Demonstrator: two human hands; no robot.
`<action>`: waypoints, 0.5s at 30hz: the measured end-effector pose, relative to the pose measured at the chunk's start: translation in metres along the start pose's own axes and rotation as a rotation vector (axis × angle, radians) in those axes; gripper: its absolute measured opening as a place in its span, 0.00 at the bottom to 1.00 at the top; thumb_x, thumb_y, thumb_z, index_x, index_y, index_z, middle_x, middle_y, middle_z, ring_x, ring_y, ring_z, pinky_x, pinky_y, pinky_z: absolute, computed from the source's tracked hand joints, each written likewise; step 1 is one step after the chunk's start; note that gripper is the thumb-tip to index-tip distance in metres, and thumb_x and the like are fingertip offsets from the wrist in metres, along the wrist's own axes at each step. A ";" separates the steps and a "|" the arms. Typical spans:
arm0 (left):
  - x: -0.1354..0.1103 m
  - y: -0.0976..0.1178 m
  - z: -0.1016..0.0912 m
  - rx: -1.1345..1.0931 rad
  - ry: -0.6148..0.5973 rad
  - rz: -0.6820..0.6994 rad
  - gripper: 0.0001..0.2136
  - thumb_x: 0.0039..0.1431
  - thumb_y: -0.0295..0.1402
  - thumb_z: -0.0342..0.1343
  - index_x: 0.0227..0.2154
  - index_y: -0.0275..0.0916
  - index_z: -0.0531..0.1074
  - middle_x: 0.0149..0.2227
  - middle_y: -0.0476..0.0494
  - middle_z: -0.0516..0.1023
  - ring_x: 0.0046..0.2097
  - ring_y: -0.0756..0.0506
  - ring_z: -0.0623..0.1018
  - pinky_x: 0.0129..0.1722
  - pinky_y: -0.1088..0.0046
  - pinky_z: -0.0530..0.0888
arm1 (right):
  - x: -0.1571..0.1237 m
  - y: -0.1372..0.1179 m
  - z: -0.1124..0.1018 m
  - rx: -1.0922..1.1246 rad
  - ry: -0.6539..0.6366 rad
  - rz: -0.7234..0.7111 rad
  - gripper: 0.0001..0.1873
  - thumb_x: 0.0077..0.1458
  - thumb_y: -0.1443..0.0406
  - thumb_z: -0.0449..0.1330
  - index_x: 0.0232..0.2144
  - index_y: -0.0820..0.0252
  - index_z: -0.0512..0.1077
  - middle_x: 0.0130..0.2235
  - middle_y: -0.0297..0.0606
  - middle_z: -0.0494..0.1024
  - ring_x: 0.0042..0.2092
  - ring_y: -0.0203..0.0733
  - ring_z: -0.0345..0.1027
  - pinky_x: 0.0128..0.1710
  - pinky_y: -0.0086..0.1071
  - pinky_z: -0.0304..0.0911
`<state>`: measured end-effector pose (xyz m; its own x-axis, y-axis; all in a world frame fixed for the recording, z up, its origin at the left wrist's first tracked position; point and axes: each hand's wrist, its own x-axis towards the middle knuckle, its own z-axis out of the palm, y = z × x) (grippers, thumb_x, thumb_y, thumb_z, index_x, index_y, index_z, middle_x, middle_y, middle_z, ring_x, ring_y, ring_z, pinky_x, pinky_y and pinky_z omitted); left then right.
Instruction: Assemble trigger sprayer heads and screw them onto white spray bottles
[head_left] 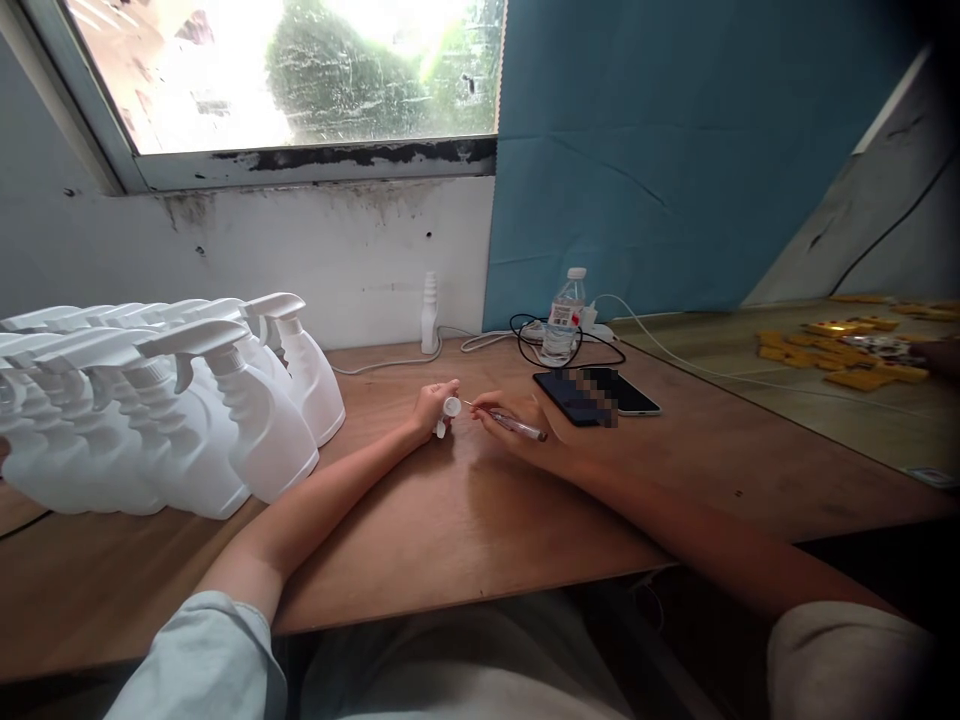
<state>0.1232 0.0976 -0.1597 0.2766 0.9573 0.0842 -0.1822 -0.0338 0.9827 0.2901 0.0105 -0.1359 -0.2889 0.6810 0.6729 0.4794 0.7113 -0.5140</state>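
Note:
Both my hands rest on the brown wooden table (pixel 465 520), near its middle. My left hand (pixel 433 405) is closed around a small white spray-nozzle part (pixel 448 412). My right hand (pixel 517 420) pinches a thin pen-like tool (pixel 510 420) whose tip points left and nearly touches the white part. Several white trigger-spray bottles (pixel 187 400) stand in rows to the left of my left forearm.
A dark phone (pixel 592 392) lies just right of my right hand, with a water bottle (pixel 564 315), black and white cables and a small white bottle (pixel 429 312) behind near the wall. Yellow pieces (pixel 840 350) lie on the neighbouring surface at far right.

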 end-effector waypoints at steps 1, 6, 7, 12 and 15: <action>0.000 0.000 0.001 0.009 0.003 0.003 0.18 0.54 0.43 0.57 0.18 0.37 0.62 0.11 0.53 0.61 0.12 0.53 0.60 0.12 0.77 0.53 | 0.000 0.000 0.001 0.013 -0.005 0.025 0.08 0.58 0.61 0.57 0.38 0.57 0.71 0.35 0.38 0.79 0.37 0.41 0.75 0.39 0.33 0.68; -0.001 0.001 0.003 0.053 0.022 0.017 0.19 0.55 0.44 0.56 0.17 0.37 0.62 0.12 0.54 0.60 0.12 0.54 0.60 0.13 0.78 0.55 | 0.002 -0.001 0.004 0.014 -0.065 0.074 0.08 0.57 0.61 0.57 0.34 0.58 0.72 0.32 0.37 0.79 0.31 0.39 0.73 0.33 0.31 0.66; -0.001 0.001 0.003 0.063 0.028 0.021 0.19 0.55 0.44 0.57 0.17 0.36 0.62 0.12 0.53 0.61 0.13 0.54 0.60 0.13 0.78 0.55 | 0.002 0.000 0.004 -0.003 -0.064 0.069 0.08 0.57 0.61 0.57 0.33 0.58 0.72 0.31 0.36 0.78 0.30 0.38 0.71 0.31 0.31 0.65; -0.004 -0.001 0.007 0.105 0.078 0.039 0.19 0.56 0.43 0.55 0.16 0.36 0.63 0.12 0.52 0.62 0.13 0.54 0.61 0.14 0.79 0.56 | 0.000 0.004 0.008 -0.126 -0.092 -0.037 0.11 0.61 0.60 0.53 0.29 0.58 0.69 0.30 0.38 0.75 0.31 0.39 0.68 0.34 0.32 0.61; -0.005 -0.003 0.010 0.116 0.107 0.051 0.19 0.56 0.43 0.54 0.16 0.37 0.62 0.13 0.53 0.62 0.13 0.54 0.61 0.14 0.78 0.56 | -0.001 0.004 0.010 -0.144 -0.088 -0.062 0.13 0.62 0.60 0.52 0.27 0.58 0.66 0.28 0.37 0.72 0.29 0.38 0.65 0.33 0.32 0.60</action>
<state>0.1315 0.0901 -0.1614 0.1668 0.9783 0.1230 -0.0813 -0.1107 0.9905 0.2837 0.0141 -0.1440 -0.3903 0.6535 0.6486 0.5704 0.7246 -0.3868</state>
